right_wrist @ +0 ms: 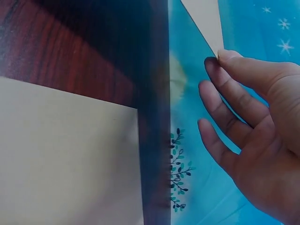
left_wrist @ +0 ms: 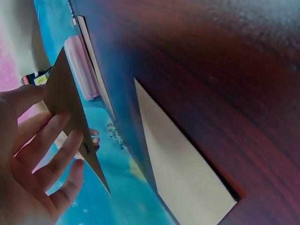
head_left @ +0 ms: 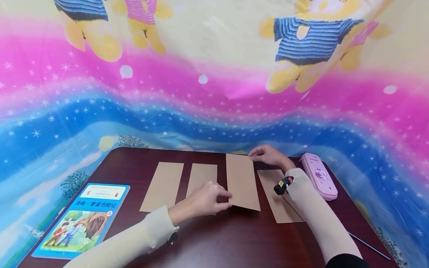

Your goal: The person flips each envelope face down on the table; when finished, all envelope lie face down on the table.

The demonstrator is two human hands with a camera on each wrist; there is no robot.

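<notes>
Both hands hold a rectangular brown kraft-paper card (head_left: 242, 182) tilted above the dark wooden table (head_left: 214, 245). My left hand (head_left: 204, 199) pinches its near left edge; in the left wrist view the thumb lies on one side and fingertips on the other. At the far right corner, my right hand (head_left: 269, 156) grips the card between thumb and index finger, the other fingers loosely bent. Matching cards lie flat nearby: one at the far left (head_left: 161, 186), one partly behind my left hand (head_left: 202, 173), and one under my right forearm (head_left: 275, 193).
A blue illustrated book (head_left: 83, 219) lies at the table's left. On the right are a pink pencil case (head_left: 320, 176) and a thin grey rod (head_left: 368, 245). A patterned cloth (head_left: 201, 96) with printed bears hangs along the table's back edge and sides.
</notes>
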